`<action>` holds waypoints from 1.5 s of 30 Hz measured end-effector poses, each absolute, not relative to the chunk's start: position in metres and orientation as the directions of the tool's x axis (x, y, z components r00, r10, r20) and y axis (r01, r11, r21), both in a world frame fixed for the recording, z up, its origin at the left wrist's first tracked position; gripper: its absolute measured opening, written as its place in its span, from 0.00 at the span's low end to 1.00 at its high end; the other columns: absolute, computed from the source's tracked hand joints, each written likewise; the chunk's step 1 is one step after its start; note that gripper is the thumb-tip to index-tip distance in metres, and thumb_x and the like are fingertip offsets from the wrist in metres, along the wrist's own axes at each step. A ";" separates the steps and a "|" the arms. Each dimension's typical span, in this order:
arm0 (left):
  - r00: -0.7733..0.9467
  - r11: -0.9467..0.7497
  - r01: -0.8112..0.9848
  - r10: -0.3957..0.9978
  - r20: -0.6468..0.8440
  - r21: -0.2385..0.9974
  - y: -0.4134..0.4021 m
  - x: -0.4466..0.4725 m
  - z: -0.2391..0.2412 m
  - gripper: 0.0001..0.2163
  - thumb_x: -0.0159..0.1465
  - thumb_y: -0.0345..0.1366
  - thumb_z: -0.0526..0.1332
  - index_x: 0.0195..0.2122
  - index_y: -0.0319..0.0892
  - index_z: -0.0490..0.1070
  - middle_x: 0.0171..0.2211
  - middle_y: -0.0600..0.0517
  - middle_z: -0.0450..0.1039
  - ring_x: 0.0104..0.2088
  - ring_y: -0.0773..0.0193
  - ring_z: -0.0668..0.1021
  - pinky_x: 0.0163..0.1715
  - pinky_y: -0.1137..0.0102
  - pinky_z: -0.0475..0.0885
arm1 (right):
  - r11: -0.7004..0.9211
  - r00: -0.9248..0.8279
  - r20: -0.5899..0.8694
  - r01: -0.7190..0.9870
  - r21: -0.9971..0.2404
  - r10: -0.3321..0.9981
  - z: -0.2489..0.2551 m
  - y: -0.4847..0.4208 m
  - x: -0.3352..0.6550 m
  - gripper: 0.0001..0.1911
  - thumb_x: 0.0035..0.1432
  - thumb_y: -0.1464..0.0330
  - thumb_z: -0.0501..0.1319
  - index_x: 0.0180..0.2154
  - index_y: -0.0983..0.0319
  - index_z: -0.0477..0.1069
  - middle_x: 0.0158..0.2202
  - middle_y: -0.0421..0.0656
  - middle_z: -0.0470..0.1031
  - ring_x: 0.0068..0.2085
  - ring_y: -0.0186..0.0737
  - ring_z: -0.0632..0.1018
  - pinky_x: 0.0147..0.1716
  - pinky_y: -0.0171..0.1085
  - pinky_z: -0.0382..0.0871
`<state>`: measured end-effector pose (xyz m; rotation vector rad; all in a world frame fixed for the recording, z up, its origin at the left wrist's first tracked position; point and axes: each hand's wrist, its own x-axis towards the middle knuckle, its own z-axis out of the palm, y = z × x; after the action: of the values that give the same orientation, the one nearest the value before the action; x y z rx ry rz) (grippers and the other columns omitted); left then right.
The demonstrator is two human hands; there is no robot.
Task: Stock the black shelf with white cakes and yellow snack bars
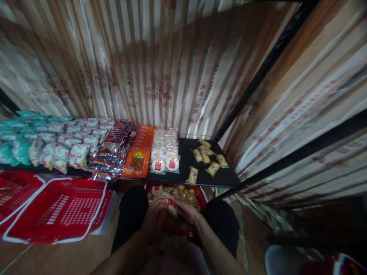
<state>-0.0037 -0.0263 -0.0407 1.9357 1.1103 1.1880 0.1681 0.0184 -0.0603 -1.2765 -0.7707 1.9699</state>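
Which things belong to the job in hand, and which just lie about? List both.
Likely in the job: left hand, right hand, pale packet between them, red container below, round white packets, small yellow packets.

Apparently just lying about: red baskets at left, orange packet, teal bags.

Dim overall — blurred toward edges

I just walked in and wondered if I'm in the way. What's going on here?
A person has a pale pack with a red label between the left hand and the right hand, above a red container of wrapped items between their knees. In front, a black shelf bears two rows of round packs, beside an orange packet. Small yellow packets lie scattered at the shelf's right end. Red baskets stand on the left.
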 end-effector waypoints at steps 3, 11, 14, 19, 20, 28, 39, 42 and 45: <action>0.199 -0.469 0.393 0.883 0.424 0.791 -0.018 -0.003 -0.031 0.13 0.64 0.34 0.46 0.32 0.42 0.70 0.42 0.46 0.72 0.52 0.60 0.68 0.53 0.59 0.64 | -0.575 -0.339 -0.503 -0.156 -0.803 0.795 -0.055 0.017 0.175 0.18 0.40 0.58 0.68 0.31 0.62 0.70 0.30 0.40 0.74 0.32 0.33 0.74 0.31 0.31 0.65; -0.071 -0.214 0.533 0.953 0.295 0.818 0.010 0.014 -0.031 0.18 0.61 0.29 0.46 0.50 0.40 0.65 0.54 0.45 0.64 0.55 0.62 0.67 0.56 0.62 0.63 | -0.470 -0.373 -0.392 -0.146 -0.870 0.841 -0.027 0.019 0.171 0.23 0.42 0.56 0.67 0.39 0.60 0.71 0.35 0.42 0.76 0.33 0.34 0.76 0.32 0.31 0.65; -0.099 -0.216 0.530 0.945 0.313 0.820 0.024 0.017 -0.028 0.18 0.62 0.32 0.46 0.52 0.40 0.64 0.53 0.45 0.65 0.55 0.62 0.67 0.56 0.62 0.63 | -0.366 -0.355 -0.303 -0.123 -0.923 0.884 -0.016 0.024 0.164 0.23 0.41 0.52 0.66 0.36 0.60 0.72 0.34 0.43 0.77 0.34 0.37 0.76 0.36 0.35 0.67; -0.117 -0.205 0.496 0.947 0.299 0.844 0.046 0.020 -0.017 0.17 0.63 0.34 0.47 0.52 0.39 0.64 0.53 0.43 0.64 0.56 0.61 0.66 0.56 0.62 0.63 | -0.173 -0.186 -0.187 0.094 -0.981 0.964 -0.011 0.039 0.161 0.20 0.44 0.51 0.62 0.30 0.61 0.71 0.27 0.39 0.75 0.30 0.37 0.73 0.32 0.35 0.65; -0.119 -0.196 0.493 0.950 0.289 0.848 0.049 0.021 -0.015 0.17 0.63 0.34 0.47 0.52 0.39 0.63 0.53 0.44 0.64 0.56 0.61 0.66 0.56 0.61 0.63 | -0.153 -0.139 -0.172 0.135 -0.979 0.975 -0.012 0.043 0.161 0.19 0.44 0.51 0.62 0.29 0.61 0.70 0.26 0.39 0.74 0.29 0.36 0.73 0.31 0.34 0.65; -0.037 -0.209 0.642 0.953 0.301 0.737 0.057 0.029 -0.016 0.22 0.62 0.30 0.47 0.58 0.38 0.56 0.62 0.43 0.52 0.63 0.58 0.54 0.61 0.59 0.54 | -0.049 0.055 -0.028 0.439 -0.897 0.998 -0.014 0.075 0.173 0.14 0.51 0.56 0.56 0.29 0.60 0.67 0.24 0.37 0.69 0.26 0.34 0.69 0.27 0.32 0.61; 0.198 -0.258 0.727 0.966 0.166 0.637 0.059 0.040 -0.032 0.25 0.58 0.25 0.46 0.58 0.38 0.59 0.62 0.47 0.53 0.63 0.58 0.54 0.61 0.58 0.55 | -0.072 0.112 0.025 0.774 -0.629 0.993 -0.012 0.102 0.173 0.08 0.55 0.65 0.54 0.29 0.61 0.68 0.23 0.39 0.70 0.26 0.34 0.70 0.25 0.31 0.56; 0.207 -0.253 0.722 0.967 0.149 0.644 0.061 0.041 -0.032 0.25 0.57 0.24 0.45 0.58 0.38 0.59 0.62 0.48 0.54 0.63 0.59 0.54 0.62 0.59 0.54 | -0.103 0.118 -0.012 0.811 -0.576 0.993 -0.007 0.105 0.168 0.08 0.56 0.66 0.53 0.30 0.62 0.68 0.26 0.42 0.72 0.27 0.35 0.71 0.26 0.31 0.56; 0.211 -0.251 0.720 0.967 0.141 0.647 0.062 0.041 -0.032 0.26 0.57 0.25 0.45 0.58 0.35 0.59 0.62 0.47 0.54 0.63 0.59 0.54 0.62 0.61 0.53 | -0.112 0.122 -0.019 0.833 -0.541 0.992 -0.002 0.109 0.165 0.08 0.57 0.68 0.53 0.33 0.63 0.69 0.29 0.44 0.74 0.31 0.38 0.73 0.28 0.33 0.58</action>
<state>0.0408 0.0623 -0.0322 2.0459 1.5616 0.7422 0.1647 0.1091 -0.0022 -2.0075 -1.7668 0.5395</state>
